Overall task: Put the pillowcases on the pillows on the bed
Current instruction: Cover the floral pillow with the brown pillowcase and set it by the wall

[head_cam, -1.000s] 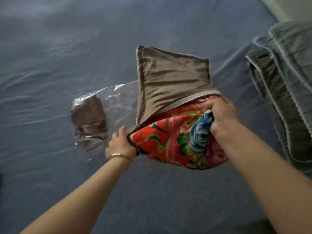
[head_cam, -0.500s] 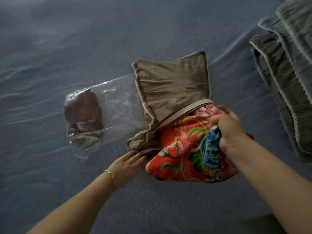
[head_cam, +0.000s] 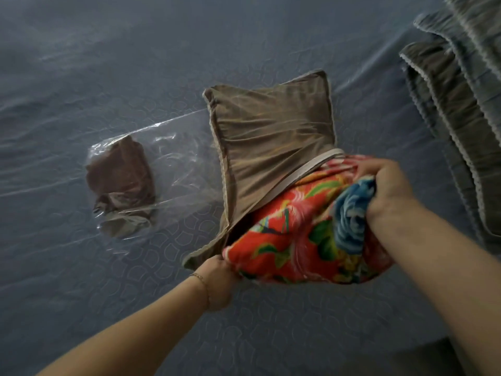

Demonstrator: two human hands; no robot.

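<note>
Head view: right hand (head_cam: pixel 385 191) has its fingers clenched in the pillow (head_cam: pixel 298 240) at its right end. Left hand (head_cam: pixel 219 278) grips the case (head_cam: pixel 271 142) hem at the near left corner. Pillow is about half inside the case, far half covered, above the bed (head_cam: pixel 108 63). Left lies a clear bag (head_cam: pixel 176 164) holding brown cloth (head_cam: pixel 119 169). Far right lies a folded blanket (head_cam: pixel 455 104).

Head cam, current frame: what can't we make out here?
- Head view: far end of the floral pillow, hidden inside the brown pillowcase.
- Head view: left hand fingers, tucked under the pillowcase edge; whether they also catch the pillow is unclear.
- Head view: brown cloth in the plastic bag, blurred by glare; kind unclear.
- Head view: grey blanket, cut off by the right edge.
</note>
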